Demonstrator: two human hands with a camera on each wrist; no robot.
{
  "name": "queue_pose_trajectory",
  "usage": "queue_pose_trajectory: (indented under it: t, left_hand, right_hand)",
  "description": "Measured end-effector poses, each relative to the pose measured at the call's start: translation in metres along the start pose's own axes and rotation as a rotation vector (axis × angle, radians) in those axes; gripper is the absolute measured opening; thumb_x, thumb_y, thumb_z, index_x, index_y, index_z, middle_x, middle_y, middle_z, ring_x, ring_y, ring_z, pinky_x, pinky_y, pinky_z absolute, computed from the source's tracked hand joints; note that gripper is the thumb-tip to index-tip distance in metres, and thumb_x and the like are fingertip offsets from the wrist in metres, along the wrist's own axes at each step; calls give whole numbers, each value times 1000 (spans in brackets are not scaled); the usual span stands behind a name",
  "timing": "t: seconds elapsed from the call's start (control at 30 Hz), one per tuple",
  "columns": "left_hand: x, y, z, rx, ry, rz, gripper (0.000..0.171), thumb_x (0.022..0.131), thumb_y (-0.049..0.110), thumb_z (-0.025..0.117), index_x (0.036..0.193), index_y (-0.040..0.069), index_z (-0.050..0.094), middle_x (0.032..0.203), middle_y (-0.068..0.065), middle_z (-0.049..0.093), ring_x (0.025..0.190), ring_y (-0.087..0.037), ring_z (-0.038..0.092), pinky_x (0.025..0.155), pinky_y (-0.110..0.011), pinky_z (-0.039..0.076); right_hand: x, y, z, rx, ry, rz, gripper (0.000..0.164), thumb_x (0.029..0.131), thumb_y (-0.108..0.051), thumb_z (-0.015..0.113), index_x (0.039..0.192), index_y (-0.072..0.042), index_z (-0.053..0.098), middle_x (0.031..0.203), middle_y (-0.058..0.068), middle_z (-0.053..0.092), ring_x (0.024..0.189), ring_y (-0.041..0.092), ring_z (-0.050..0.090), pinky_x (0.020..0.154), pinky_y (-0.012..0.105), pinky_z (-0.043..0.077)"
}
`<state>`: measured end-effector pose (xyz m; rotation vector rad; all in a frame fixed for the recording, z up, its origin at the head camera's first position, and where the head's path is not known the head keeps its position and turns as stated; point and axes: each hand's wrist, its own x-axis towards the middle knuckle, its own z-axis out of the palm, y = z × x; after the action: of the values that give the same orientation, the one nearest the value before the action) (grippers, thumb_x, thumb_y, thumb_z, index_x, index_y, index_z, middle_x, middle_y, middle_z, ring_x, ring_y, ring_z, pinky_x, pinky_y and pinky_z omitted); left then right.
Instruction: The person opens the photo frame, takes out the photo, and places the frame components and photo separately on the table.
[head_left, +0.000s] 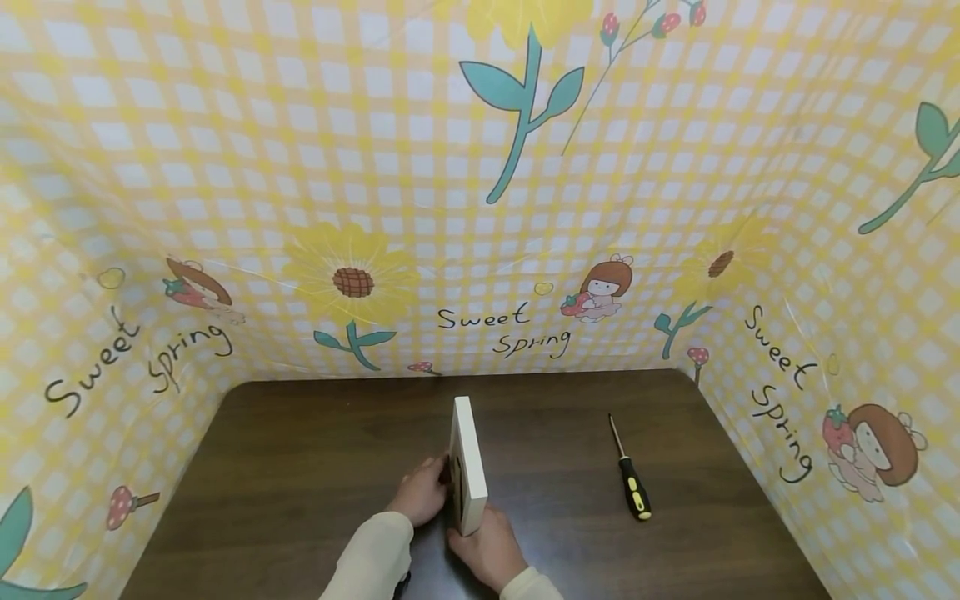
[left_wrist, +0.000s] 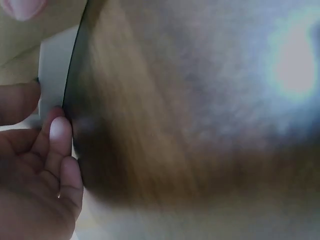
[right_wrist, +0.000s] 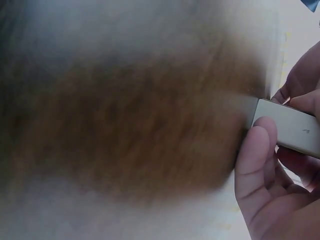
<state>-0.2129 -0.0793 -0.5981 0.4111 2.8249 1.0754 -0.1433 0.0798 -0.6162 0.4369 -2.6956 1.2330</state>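
Observation:
A flat, rectangular white frame (head_left: pixel 470 458) stands upright on its edge between the two hands in the head view, its narrow white side toward the camera. On its left face a dark area partly shows. My left hand (head_left: pixel 422 492) grips the far left part. Nearer the body, my right hand (head_left: pixel 493 546) holds the lower near end. In the left wrist view, thumb and curled fingers (left_wrist: pixel 60 135) pinch the pale edge of the frame (left_wrist: pixel 54 67). The right wrist view has fingertips (right_wrist: pixel 255 145) pressed on the frame's white side (right_wrist: pixel 292 125).
A screwdriver (head_left: pixel 633 487) with a black and yellow handle lies to the right on the dark wooden table (head_left: pixel 315 433), its tip pointing away. A yellow checked cloth (head_left: pixel 420 192) with flower prints rises around the table's back and sides.

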Motion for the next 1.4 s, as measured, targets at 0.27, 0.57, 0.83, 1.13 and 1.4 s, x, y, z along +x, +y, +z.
queue_pose_trajectory:
  t: [0.27, 0.57, 0.83, 1.13, 1.4]
  left_hand:
    - [-4, 3, 2, 4, -2, -8, 54, 94, 12, 64, 143, -5, 50, 126, -22, 60, 122, -43, 54, 96, -63, 37]
    - [-9, 1, 4, -23, -7, 1, 60, 91, 10, 65, 146, -5, 47, 126, -20, 59, 120, -41, 55, 98, -63, 37]
    - [-28, 9, 3, -124, -10, 2, 56, 83, -3, 61, 138, -10, 52, 126, -25, 58, 111, -42, 59, 96, -58, 45]
    - [-56, 24, 8, -44, 153, -3, 16, 83, 0, 65, 94, 8, 56, 81, 1, 55, 72, -14, 54, 64, -36, 46]
    - [-82, 43, 13, -36, 176, -37, 36, 97, 14, 60, 131, 2, 61, 105, -17, 71, 90, -33, 69, 74, -50, 53]
  right_hand:
    - [0, -3, -1, -13, 2, -6, 35, 81, -17, 79, 110, 0, 72, 104, 13, 73, 95, 21, 69, 76, 35, 55]
    - [0, -5, -3, -20, -3, -1, 38, 82, -17, 78, 115, 0, 70, 108, 13, 72, 98, 23, 68, 78, 37, 55]
    - [0, -3, 1, -47, 52, -49, 25, 76, -13, 78, 99, -6, 71, 93, 4, 71, 84, 17, 66, 70, 34, 53]
    - [2, -2, 6, -70, 62, -26, 18, 77, -19, 79, 91, -13, 69, 85, -2, 68, 76, 13, 63, 65, 33, 52]
    - [1, -5, 3, -81, 33, -22, 23, 81, -13, 77, 100, -2, 71, 91, 8, 72, 84, 22, 68, 72, 37, 54]
